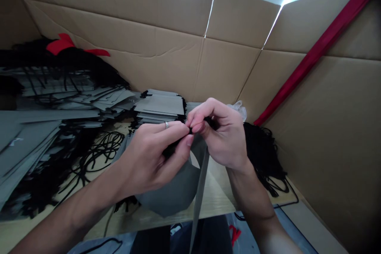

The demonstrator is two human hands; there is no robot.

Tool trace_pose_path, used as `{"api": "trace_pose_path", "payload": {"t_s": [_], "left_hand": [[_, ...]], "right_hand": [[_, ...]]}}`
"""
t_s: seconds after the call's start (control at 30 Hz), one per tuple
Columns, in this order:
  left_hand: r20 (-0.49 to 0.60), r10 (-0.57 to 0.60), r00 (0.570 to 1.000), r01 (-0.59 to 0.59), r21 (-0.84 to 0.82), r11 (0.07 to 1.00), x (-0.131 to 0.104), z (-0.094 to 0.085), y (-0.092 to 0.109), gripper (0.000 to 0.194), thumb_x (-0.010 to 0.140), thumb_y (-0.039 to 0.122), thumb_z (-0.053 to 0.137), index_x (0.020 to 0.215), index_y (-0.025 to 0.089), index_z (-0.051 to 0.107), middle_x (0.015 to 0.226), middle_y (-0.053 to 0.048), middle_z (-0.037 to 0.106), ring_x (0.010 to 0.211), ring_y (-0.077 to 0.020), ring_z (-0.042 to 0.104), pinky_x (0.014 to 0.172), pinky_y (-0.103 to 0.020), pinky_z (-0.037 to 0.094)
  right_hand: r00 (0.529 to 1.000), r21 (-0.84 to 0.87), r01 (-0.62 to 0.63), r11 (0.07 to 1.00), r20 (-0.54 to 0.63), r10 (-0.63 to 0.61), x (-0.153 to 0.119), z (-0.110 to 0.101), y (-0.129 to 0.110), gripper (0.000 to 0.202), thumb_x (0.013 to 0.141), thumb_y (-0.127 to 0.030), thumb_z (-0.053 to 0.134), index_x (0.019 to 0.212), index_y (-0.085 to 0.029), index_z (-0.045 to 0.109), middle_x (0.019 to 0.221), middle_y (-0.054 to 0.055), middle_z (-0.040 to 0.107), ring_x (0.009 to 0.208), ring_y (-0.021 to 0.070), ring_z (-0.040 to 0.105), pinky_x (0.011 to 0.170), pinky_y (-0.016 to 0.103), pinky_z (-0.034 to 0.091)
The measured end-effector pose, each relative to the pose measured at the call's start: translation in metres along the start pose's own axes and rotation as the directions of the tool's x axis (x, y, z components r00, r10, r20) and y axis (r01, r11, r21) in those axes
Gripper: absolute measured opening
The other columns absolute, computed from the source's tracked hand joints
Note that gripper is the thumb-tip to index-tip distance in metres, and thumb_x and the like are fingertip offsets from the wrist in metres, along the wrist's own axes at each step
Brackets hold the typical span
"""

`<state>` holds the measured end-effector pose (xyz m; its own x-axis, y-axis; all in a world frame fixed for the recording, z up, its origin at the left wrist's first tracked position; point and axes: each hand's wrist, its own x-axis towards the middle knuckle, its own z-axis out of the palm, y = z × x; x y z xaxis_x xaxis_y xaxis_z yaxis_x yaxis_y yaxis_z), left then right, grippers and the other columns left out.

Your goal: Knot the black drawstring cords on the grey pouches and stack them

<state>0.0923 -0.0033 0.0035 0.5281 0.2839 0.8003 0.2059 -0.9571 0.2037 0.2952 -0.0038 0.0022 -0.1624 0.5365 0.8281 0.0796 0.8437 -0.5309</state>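
Both hands (pixel 190 143) pinch black cord (pixel 190 130) — ends hidden by fingers (pixel 178 129).

Card stack (pixel 160 107) behind hands (cords (pixel 98 151) left)

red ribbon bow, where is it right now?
Head view, upper left: the red ribbon bow sits atop the black cords and grey bag stacks, against the cardboard wall, far from both hands.

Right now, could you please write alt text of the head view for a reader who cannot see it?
Two bare hands, left hand and right hand, meet fingertip to fingertip, pinching a black cord at the top of a grey paper bag above a wooden table. Stacks of grey bags and loose black cords lie around, enclosed by cardboard walls.
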Motion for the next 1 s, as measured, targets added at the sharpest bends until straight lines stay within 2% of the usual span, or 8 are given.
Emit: {"api": "trace_pose_path", "payload": {"t_s": [0.1,0.2,0.27,0.33,0.43,0.57,0.73,1.0], "left_hand": [[0.026,-0.041,0.999,0.042,-0.037,0.998,0.0,-0.002,0.003,0.026,0.11,0.009,0.057,0.088,0.022,0.051,0.069,0.008,0.04,0.056,-0.0081,0.037,0.053,-0.027,0.027],[0.068,-0.073,0.995,0.082,-0.129,0.988,-0.002,-0.004,0.002,0.028,0.115,0.012,0.052,0.089,0.021,0.051,0.069,0.009,0.04,0.055,-0.007,0.037,0.051,-0.024,0.028],[0.084,-0.081,0.993,0.094,-0.165,0.982,-0.003,-0.004,0.0,0.028,0.119,0.015,0.051,0.092,0.02,0.055,0.07,0.008,0.044,0.056,-0.0069,0.039,0.052,-0.023,0.03],[0.079,-0.07,0.994,0.084,-0.183,0.98,-0.005,-0.003,-0.003,0.026,0.12,0.016,0.051,0.095,0.02,0.058,0.073,0.008,0.051,0.058,-0.0066,0.044,0.054,-0.022,0.033],[0.066,-0.055,0.996,0.068,-0.224,0.972,-0.005,-0.002,-0.004,0.025,0.119,0.014,0.05,0.096,0.021,0.058,0.075,0.008,0.054,0.06,-0.0061,0.046,0.056,-0.021,0.034],[0.095,-0.091,0.991,0.113,-0.267,0.957,-0.003,-0.002,-0.001,0.03,0.122,0.019,0.049,0.092,0.02,0.055,0.072,0.009,0.045,0.058,-0.0063,0.04,0.053,-0.021,0.03],[0.103,-0.061,0.993,0.085,-0.249,0.965,-0.003,-0.003,0.0,0.02,0.12,0.019,0.056,0.1,0.02,0.056,0.074,0.01,0.042,0.059,-0.0073,0.036,0.052,-0.022,0.03],[0.102,-0.058,0.993,0.074,-0.158,0.985,-0.004,-0.005,0.0,0.025,0.119,0.014,0.051,0.096,0.02,0.059,0.073,0.006,0.058,0.061,-0.0083,0.049,0.058,-0.024,0.038]], "right_hand": [[1.0,-0.007,0.014,1.0,0.005,-0.014,0.001,-0.003,-0.001,0.016,0.105,-0.019,0.082,0.09,-0.024,0.076,0.089,-0.001,0.079,0.08,0.0148,0.074,0.074,0.028,0.062],[0.999,-0.014,-0.005,1.0,0.048,0.006,0.002,-0.011,-0.005,0.007,0.11,-0.03,0.081,0.107,-0.024,0.082,0.095,0.001,0.082,0.085,0.0163,0.078,0.081,0.03,0.065],[0.995,0.007,-0.014,1.0,0.103,0.013,0.002,-0.016,-0.006,0.011,0.11,-0.03,0.081,0.119,-0.024,0.085,0.103,0.002,0.084,0.091,0.0161,0.079,0.085,0.03,0.065],[0.988,0.033,0.016,0.999,0.152,-0.021,0.002,-0.02,-0.003,0.022,0.105,-0.027,0.089,0.126,-0.025,0.086,0.109,0.003,0.084,0.095,0.0163,0.079,0.084,0.029,0.065],[0.975,0.057,0.146,0.988,0.163,-0.154,0.004,-0.017,0.006,0.026,0.096,-0.024,0.097,0.121,-0.025,0.088,0.104,0.003,0.085,0.087,0.0163,0.077,0.076,0.029,0.064],[0.947,0.063,0.315,0.947,0.05,-0.318,0.007,-0.006,0.014,0.01,0.097,-0.021,0.097,0.103,-0.019,0.089,0.09,0.003,0.084,0.078,0.0156,0.077,0.071,0.029,0.064],[0.93,0.001,0.367,0.93,-0.019,-0.367,0.008,-0.001,0.01,0.011,0.096,-0.019,0.097,0.093,-0.017,0.086,0.085,0.004,0.082,0.076,0.0146,0.075,0.068,0.028,0.062],[0.952,-0.044,0.304,0.952,-0.004,-0.305,0.007,-0.014,0.006,0.015,0.099,-0.007,0.087,0.094,-0.02,0.087,0.083,0.003,0.084,0.077,0.0167,0.074,0.07,0.033,0.062]]}}
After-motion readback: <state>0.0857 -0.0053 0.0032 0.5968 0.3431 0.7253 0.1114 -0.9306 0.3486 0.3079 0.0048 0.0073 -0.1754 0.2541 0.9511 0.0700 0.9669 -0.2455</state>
